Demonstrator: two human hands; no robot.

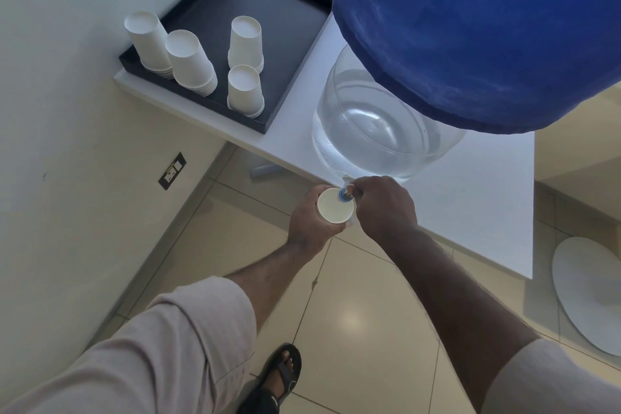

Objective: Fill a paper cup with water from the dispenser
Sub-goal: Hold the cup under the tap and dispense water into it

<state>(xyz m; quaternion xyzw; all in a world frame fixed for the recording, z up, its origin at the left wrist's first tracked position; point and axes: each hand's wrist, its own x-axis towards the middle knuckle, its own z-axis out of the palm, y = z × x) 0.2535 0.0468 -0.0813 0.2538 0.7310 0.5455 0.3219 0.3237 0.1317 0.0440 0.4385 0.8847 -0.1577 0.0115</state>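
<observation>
Below the worktop (470,198) edge, the left hand (311,218) grips the paper cup (335,206) upright, mouth directly under the tap (346,193), which the right hand (383,205) pinches closed-fingered.

Soft, cool, fairly dim indoor light; the wall left of the left hand (311,222) reads grey-blue; a round ceiling-light glare shines on the floor tile (349,316) below the hands; faint highlights curve in the clear bottle (373,124) above the right hand (386,208); wide-angle bending bows the counter (470,212) edges; the nearest sleeve (151,356) looks soft.
</observation>
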